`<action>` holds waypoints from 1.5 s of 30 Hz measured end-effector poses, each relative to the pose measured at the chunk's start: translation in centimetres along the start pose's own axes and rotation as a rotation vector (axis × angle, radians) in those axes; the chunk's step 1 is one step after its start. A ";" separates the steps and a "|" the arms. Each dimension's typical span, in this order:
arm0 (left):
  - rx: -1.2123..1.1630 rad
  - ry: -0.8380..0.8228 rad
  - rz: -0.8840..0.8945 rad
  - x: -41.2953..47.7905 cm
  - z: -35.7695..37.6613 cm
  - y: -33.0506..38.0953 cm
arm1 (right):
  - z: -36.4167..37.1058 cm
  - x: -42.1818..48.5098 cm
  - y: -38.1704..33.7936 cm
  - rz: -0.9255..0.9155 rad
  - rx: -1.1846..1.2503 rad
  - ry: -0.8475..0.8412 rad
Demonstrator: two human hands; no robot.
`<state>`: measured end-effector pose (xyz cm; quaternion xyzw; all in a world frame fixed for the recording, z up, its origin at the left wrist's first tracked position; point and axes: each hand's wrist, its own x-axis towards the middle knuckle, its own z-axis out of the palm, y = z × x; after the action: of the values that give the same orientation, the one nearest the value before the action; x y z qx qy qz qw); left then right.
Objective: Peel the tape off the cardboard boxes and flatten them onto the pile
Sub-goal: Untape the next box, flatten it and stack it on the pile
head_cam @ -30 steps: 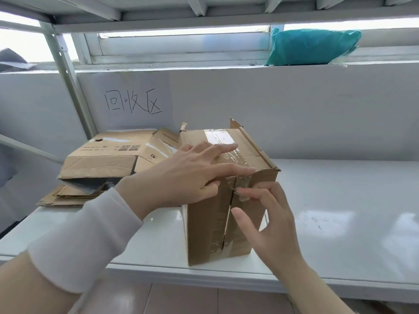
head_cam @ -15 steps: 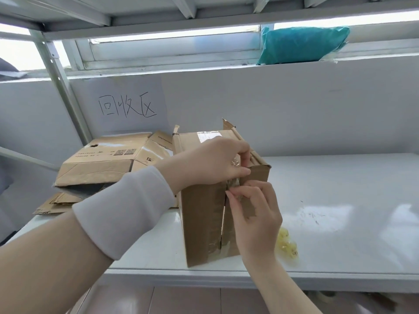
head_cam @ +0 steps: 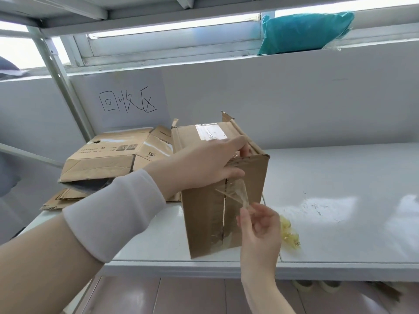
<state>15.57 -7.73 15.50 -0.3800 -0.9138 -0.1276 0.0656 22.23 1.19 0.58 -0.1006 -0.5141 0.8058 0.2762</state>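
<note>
The right hand is nearest. Its grip is closed to a pinch, thumb against fingertips, on the loose end of a clear tape strip, drawn toward five o'clock off the front seam of the cardboard box. The upper part of the strip hangs free, while the lower part clings to the seam. The box stands upright near the front edge of the white shelf. The left hand steadies it, its grip clasping the top front edge with the thumb on the front face and fingers over the top.

At the box's four o'clock lies a yellowish tape wad, probably strips already removed. Farther back, the top tape is not yet lifted. At ten o'clock, the pile holds several flattened boxes.

I judge the task well underway. This box's front strip is half off, and the top strip and flattening remain.
</note>
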 end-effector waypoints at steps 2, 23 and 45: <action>-0.087 0.056 -0.018 -0.4 -0.3 0.1 | 0.8 0.6 -1.1 -0.007 -0.005 -0.039; -0.988 1.272 -0.777 -13.7 3.2 -1.3 | 9.5 -3.1 -1.3 -0.843 -0.540 -0.432; -0.977 1.320 -0.785 -15.4 4.6 -0.9 | 6.6 -2.2 0.3 -1.149 -0.835 -0.272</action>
<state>25.63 -17.46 7.61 0.1231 -0.5984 -0.7056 0.3591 21.00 -5.24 3.03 0.1898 -0.7806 0.2748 0.5282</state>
